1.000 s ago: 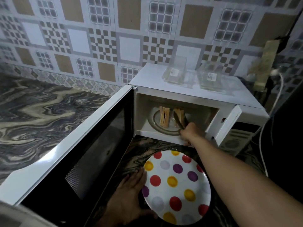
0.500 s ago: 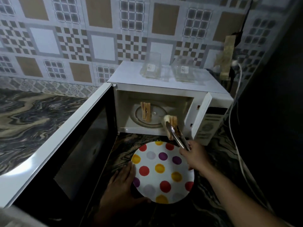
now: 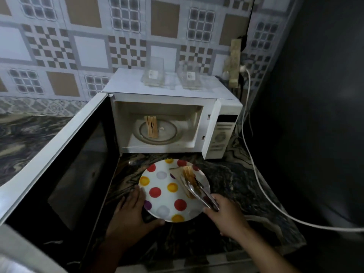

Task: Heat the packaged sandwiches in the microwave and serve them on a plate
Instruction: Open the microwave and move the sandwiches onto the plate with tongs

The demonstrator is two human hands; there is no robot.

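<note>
A white plate (image 3: 163, 196) with coloured dots sits on the dark marbled counter in front of the white microwave (image 3: 173, 113). My right hand (image 3: 222, 211) grips metal tongs (image 3: 199, 192) that clasp a sandwich half (image 3: 188, 175) lying on the plate's right side. My left hand (image 3: 131, 215) rests against the plate's left rim, thumb along its near edge. A second sandwich half (image 3: 151, 127) stands on the turntable inside the microwave.
The microwave door (image 3: 65, 168) hangs wide open to the left, close to my left arm. Two clear plastic packages (image 3: 154, 75) sit on the microwave's top. A white power cable (image 3: 262, 186) runs across the counter at right, beside a dark wall.
My right hand drew the tongs back from the microwave opening and lowered the sandwich half onto the plate. The left hand stayed at the plate's rim.
</note>
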